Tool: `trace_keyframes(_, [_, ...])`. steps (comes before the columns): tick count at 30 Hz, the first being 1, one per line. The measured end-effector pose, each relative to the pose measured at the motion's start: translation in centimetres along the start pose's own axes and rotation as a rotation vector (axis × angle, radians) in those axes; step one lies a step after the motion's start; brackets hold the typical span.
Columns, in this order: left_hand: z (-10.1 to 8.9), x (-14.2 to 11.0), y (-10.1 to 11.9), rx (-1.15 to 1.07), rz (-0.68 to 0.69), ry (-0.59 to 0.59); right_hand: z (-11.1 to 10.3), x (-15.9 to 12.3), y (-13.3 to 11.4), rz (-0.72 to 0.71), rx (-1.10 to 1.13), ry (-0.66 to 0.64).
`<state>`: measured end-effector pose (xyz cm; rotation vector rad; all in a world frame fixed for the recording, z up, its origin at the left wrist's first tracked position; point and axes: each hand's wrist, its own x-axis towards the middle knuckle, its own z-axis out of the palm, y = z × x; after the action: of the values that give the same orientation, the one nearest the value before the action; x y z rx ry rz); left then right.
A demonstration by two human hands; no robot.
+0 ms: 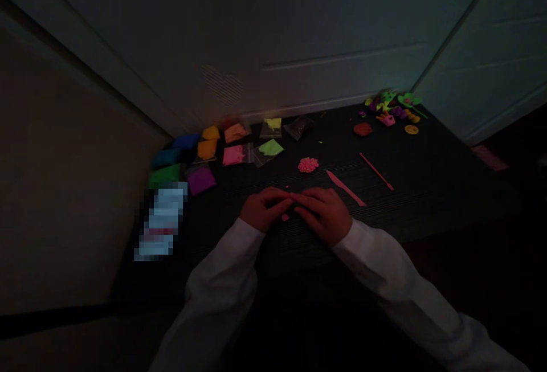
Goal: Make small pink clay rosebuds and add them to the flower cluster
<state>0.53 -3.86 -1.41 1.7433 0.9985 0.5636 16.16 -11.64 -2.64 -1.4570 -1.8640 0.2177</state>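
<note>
My left hand and my right hand meet over the dark table, thumbs and fingertips pinched together. Whatever sits between the fingertips is too small and dim to make out. Just below them lies a small pink clay piece, and a tiny pink bit is just above. Beyond the fingers rests a bumpy pink clay cluster with petal-like lumps. A pink plastic clay knife lies beside my right hand, and a thin pink modelling tool is farther right.
Bags of coloured clay, among them a purple one and a light green one, line the back left. A blurred pale rectangle lies at left. Colourful clay shapes and a reddish lump sit back right, near the panelled wall.
</note>
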Motion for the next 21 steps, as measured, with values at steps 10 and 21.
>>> trace_keyframes(10, [0.1,-0.5,0.8,-0.265,-0.239,-0.107,-0.2,0.0,0.1,-0.015,0.034,0.016])
trace_keyframes(21, [-1.8,0.5,-0.1,-0.568,-0.274,0.309,-0.4,0.1,-0.3,0.227,0.116,0.049])
